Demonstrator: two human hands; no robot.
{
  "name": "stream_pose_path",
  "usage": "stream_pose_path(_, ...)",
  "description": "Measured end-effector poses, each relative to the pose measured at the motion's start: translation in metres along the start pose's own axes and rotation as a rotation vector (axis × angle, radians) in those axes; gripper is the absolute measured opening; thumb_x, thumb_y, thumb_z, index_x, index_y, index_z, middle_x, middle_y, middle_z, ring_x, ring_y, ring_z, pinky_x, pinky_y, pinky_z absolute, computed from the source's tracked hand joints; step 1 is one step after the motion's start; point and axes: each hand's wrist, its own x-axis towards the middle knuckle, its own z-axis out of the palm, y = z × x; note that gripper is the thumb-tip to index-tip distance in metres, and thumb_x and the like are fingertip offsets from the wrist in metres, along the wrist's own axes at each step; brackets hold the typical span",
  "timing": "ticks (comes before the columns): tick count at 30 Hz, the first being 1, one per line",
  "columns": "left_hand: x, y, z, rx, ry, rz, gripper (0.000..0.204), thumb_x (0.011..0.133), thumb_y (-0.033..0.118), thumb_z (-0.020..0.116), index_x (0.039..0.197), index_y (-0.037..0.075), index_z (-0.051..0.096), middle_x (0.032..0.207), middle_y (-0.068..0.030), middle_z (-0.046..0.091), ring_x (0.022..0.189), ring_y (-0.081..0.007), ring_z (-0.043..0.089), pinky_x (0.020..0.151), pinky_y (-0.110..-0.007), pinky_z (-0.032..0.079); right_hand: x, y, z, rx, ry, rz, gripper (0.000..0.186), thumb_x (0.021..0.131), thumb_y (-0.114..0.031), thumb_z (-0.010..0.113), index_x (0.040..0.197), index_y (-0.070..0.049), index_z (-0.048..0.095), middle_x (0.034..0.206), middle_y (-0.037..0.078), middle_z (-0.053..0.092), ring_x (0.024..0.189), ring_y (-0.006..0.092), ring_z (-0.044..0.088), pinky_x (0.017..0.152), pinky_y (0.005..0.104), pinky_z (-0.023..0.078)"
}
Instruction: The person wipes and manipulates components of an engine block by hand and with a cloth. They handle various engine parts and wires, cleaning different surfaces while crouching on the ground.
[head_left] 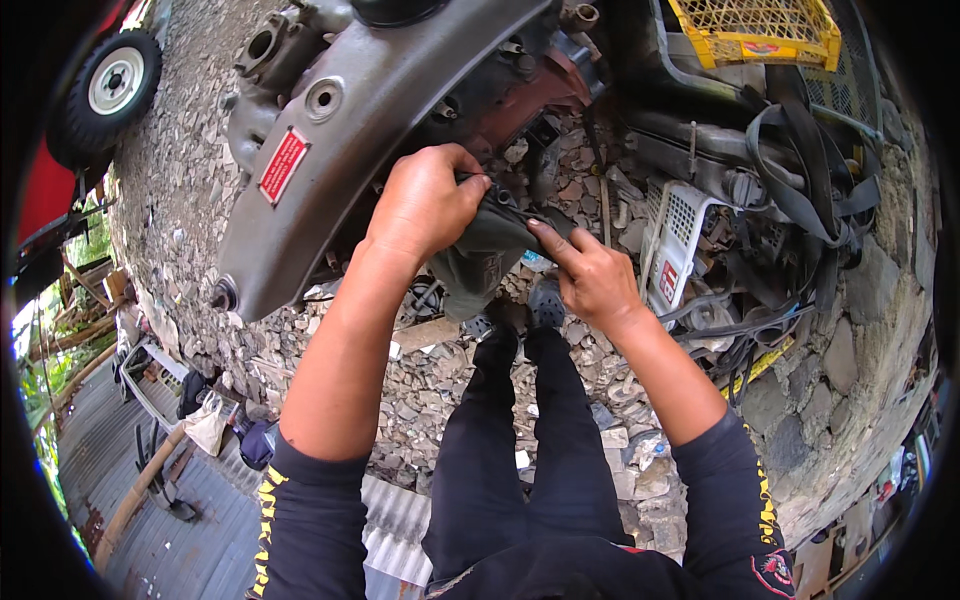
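My left hand point(425, 200) is closed, its fingertips pinching the upper edge of a dark olive-grey piece point(470, 270) that looks like folded cloth. My right hand point(590, 275) grips the right end of the same piece, thumb along its edge. The piece hangs in folds above my feet. Just above and left of my left hand is a grey metal engine point(350, 90) with a red label on its long cover; a reddish-brown metal part point(540, 95) shows behind. What lies under my left fingers is partly hidden.
Yellow crate point(755, 50), white plastic crate point(675, 250), black straps point(800, 190) and metal parts crowd the right, beside a stone edge point(850, 400). Rubble point(420, 410) covers the ground. Corrugated sheets point(160, 530) with clutter lie lower left; a red vehicle's wheel point(115, 82) is upper left.
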Motion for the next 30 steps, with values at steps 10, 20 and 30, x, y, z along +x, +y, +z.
stream_pose_path(10, 0.009, -0.021, 0.006, 0.020, 0.145, 0.052, 0.023, 0.085, 0.022, 0.066, 0.097, 0.003, 0.069, 0.091, -0.0196, 0.068, 0.087, -0.0331, 0.067, 0.079, -0.037, 0.050, 0.009, -0.007, 0.002, 0.034, 0.002, -0.051, 0.069, 0.073, -0.004, 0.059, 0.138, -0.028, 0.049, 0.078, 0.009, 0.051, 0.063, 0.0302, 0.061, 0.056, 0.0406, 0.052)
stream_pose_path(20, 0.012, -0.033, 0.012, 0.024, 0.192, 0.049, 0.022, 0.085, 0.022, 0.066, 0.098, 0.004, 0.070, 0.089, -0.0165, 0.069, 0.083, -0.0288, 0.067, 0.078, -0.034, 0.050, 0.023, -0.011, 0.001, 0.173, 0.059, -0.039, 0.062, 0.074, -0.003, 0.056, 0.131, -0.025, 0.055, 0.075, 0.010, 0.051, 0.063, 0.0333, 0.059, 0.058, 0.0421, 0.051)
stream_pose_path(30, 0.012, -0.027, 0.006, -0.108, 0.109, 0.070, 0.022, 0.087, 0.020, 0.065, 0.098, 0.002, 0.070, 0.087, -0.0123, 0.070, 0.082, -0.0193, 0.066, 0.079, -0.031, 0.049, 0.016, -0.004, 0.010, 0.232, 0.109, 0.012, 0.060, 0.075, -0.003, 0.058, 0.131, -0.023, 0.054, 0.076, 0.010, 0.053, 0.064, 0.0326, 0.059, 0.060, 0.0424, 0.051)
